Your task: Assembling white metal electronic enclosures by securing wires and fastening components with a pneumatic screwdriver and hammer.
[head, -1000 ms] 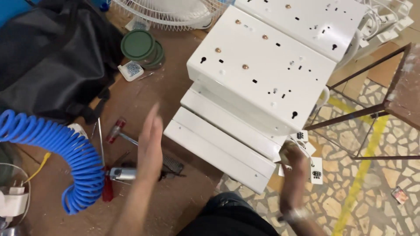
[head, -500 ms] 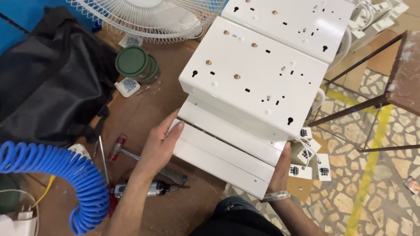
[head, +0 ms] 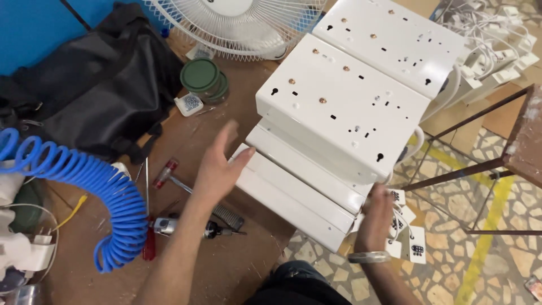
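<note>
Hands (head: 217, 169) (head: 377, 217) flank stacked white metal panels (head: 299, 186).

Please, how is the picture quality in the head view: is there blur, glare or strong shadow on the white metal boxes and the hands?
In the head view, light is soft and even; the white metal boxes show no harsh glare, only a thin shadow between the stacked layers. The left hand looks slightly soft from motion, the right hand a little sharper. The fan and blue coiled hose are cut at the frame edges.

Your left hand (head: 217, 169) touches the left end of the stacked panels (head: 316, 186) at the workbench's (head: 180, 130) right edge; the coiled hose (head: 96, 197) lies left, the fan (head: 237, 25) behind.
</note>
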